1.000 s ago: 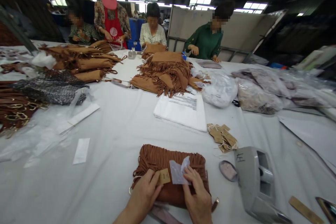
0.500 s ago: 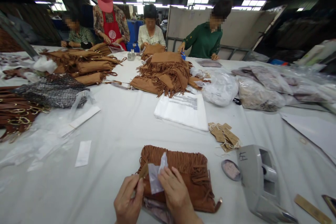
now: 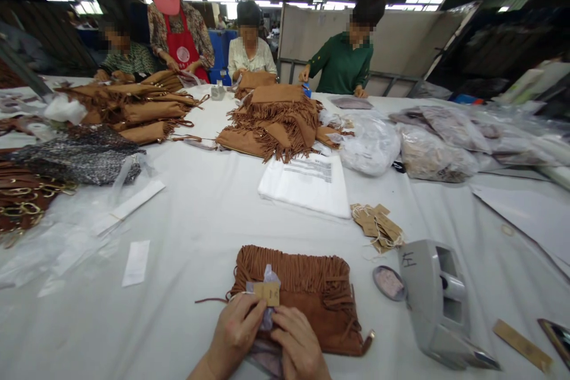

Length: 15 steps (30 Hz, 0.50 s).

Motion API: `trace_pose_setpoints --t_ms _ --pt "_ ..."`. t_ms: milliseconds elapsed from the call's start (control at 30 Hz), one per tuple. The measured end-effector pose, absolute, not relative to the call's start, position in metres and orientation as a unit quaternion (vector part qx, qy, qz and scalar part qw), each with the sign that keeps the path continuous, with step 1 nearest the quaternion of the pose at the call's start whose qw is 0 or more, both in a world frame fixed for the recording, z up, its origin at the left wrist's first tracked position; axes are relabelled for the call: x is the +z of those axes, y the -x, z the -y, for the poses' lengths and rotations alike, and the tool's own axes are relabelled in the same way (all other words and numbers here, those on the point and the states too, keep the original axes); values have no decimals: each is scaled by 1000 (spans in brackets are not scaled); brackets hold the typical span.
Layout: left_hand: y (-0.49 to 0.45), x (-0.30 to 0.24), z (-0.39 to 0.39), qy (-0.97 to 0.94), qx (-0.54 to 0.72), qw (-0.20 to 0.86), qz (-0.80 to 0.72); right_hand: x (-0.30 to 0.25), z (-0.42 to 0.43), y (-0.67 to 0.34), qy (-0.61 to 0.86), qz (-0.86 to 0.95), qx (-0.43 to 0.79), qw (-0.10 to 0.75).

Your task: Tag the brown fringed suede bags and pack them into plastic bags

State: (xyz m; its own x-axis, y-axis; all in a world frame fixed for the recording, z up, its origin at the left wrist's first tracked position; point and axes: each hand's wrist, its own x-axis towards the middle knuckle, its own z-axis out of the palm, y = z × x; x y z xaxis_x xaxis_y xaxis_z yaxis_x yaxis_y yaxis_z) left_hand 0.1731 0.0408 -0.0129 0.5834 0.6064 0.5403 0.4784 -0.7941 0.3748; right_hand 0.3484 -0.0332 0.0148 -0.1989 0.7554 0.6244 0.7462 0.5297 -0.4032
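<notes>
A brown fringed suede bag (image 3: 320, 323) lies flat on the white-covered table in front of me. Over its left part, my left hand (image 3: 236, 326) pinches a small brown cardboard tag (image 3: 268, 293). Beneath the tag is a crumpled, pale translucent sheet (image 3: 271, 275). My right hand (image 3: 297, 341) has its fingers closed at the tag's lower right, on the pale sheet; the fingertips are partly hidden. Both hands nearly meet there. A thin brown cord (image 3: 209, 300) sticks out left of the bag, and a zip pull (image 3: 369, 341) lies at its right corner.
A grey tape dispenser (image 3: 434, 303), a small round dish (image 3: 389, 282) and several stringed tags (image 3: 377, 225) lie to the right. Ahead are folded white bags (image 3: 307, 190) and a pile of fringed bags (image 3: 276, 122). Several co-workers stand or sit across the table.
My left hand has moved right and brought the tag over the pale sheet. My right hand has drawn back slightly, its fingers now closed beside the tag. The view has shifted a little.
</notes>
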Motion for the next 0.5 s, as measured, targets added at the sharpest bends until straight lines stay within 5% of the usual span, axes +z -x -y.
trace_pose_setpoints --t_ms 300,500 --pt "-170 -29 -43 -911 340 79 -219 13 82 -392 569 682 -12 458" --pt "-165 -24 -54 -912 355 106 -177 7 102 -436 740 532 -53 408"
